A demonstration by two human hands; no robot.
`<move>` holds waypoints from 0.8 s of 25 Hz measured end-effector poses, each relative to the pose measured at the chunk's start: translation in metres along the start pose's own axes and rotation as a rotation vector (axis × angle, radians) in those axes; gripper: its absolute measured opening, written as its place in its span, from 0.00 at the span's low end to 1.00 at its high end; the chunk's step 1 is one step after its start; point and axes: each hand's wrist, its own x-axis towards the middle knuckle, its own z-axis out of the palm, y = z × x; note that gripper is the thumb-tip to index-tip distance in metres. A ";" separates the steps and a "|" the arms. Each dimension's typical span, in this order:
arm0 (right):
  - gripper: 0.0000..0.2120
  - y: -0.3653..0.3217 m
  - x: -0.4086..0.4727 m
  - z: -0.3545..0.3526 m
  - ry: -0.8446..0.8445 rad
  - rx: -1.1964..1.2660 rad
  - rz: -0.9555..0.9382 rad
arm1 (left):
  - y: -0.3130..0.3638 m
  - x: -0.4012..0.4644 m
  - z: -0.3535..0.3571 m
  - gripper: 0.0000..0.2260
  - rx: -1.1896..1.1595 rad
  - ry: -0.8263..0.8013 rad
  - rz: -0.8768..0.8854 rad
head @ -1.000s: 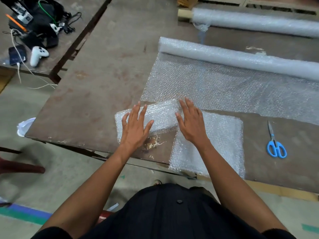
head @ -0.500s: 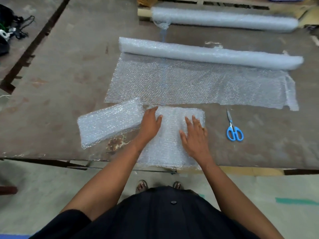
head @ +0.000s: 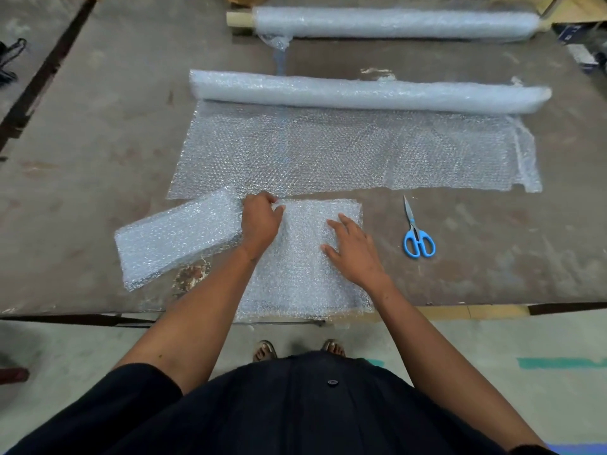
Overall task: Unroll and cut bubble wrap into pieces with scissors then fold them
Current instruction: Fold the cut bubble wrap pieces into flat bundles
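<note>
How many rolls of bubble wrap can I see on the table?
2. The partly unrolled clear bubble wrap roll lies across the middle of the brown table. The second clear bubble wrap roll on a cardboard core lies at the far edge. Others may lie outside the view.

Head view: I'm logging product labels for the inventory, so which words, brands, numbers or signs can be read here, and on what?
None can be read.
Dark blue box at the table's far right edge: pale marks, too blurred to read.
Scissors, both bubble wrap rolls and the cut piece: no print visible.
</note>
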 end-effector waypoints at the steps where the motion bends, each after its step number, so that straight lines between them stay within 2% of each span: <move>1: 0.32 0.001 0.001 0.000 0.010 -0.001 0.004 | 0.003 -0.003 -0.002 0.11 0.007 0.018 0.006; 8: 0.34 -0.003 0.012 -0.010 0.071 -0.010 0.016 | 0.015 -0.020 -0.026 0.08 -0.106 0.074 0.041; 14: 0.36 -0.018 0.041 -0.029 0.140 -0.082 -0.108 | 0.018 -0.030 -0.040 0.09 -0.389 -0.054 0.092; 17: 0.40 -0.022 0.057 -0.034 0.164 -0.171 -0.133 | 0.017 -0.040 -0.045 0.11 -0.416 -0.109 0.108; 18: 0.35 -0.021 0.062 -0.038 0.153 -0.189 -0.153 | 0.016 -0.041 -0.045 0.11 -0.447 -0.145 0.111; 20: 0.17 -0.019 0.070 -0.048 0.117 -0.221 -0.210 | 0.010 -0.045 -0.047 0.11 -0.548 -0.209 0.108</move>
